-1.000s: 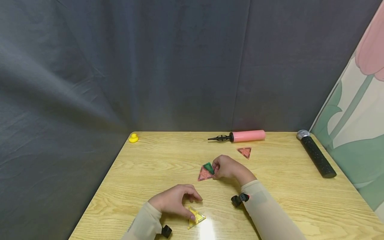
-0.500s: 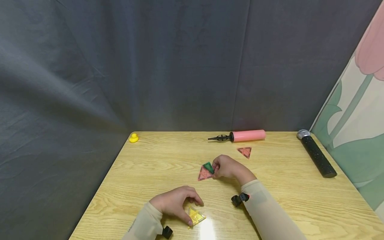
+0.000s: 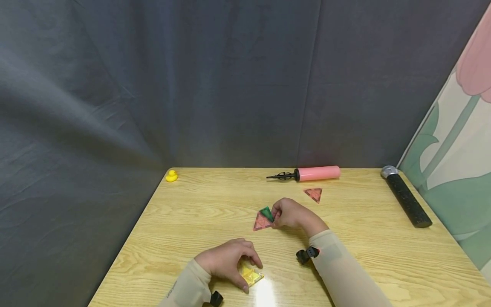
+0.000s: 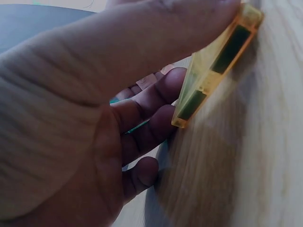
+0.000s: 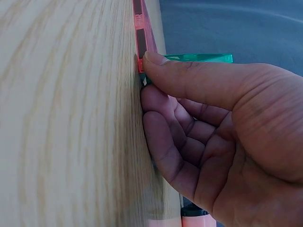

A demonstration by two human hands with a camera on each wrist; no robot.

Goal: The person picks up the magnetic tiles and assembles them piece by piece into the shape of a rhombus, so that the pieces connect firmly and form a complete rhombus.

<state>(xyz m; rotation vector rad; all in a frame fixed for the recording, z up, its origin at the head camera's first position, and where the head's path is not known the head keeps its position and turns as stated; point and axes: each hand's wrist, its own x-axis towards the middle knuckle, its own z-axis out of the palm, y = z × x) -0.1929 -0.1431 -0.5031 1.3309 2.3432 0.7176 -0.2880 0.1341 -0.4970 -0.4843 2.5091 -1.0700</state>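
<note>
My left hand (image 3: pixel 230 262) curves round a yellow translucent triangular magnetic tile (image 3: pixel 252 276) near the table's front. In the left wrist view, the thumb lies along one corner of the yellow tile (image 4: pixel 215 71) and two fingertips meet its other end. Farther back, my right hand (image 3: pixel 289 213) pinches at the corner where a green triangular magnetic tile (image 3: pixel 267 214) meets a pink-red one (image 3: pixel 261 222). The pink-red tile lies flat; the green tile (image 5: pixel 208 57) stands up from it in the right wrist view. The right index fingertip is hidden behind the thumb.
Another pink-red triangular tile (image 3: pixel 314 194) lies behind my right hand. At the back edge are a pink balloon pump (image 3: pixel 318 173) and a yellow rubber duck (image 3: pixel 171 176). A black microphone (image 3: pixel 406 198) lies along the right edge. Dark cloth (image 3: pixel 230 85) hangs behind the table.
My left thumb has slid off the yellow tile's face to its near edge, and the left fingers have come round its far side. The right hand and its tiles hold still.
</note>
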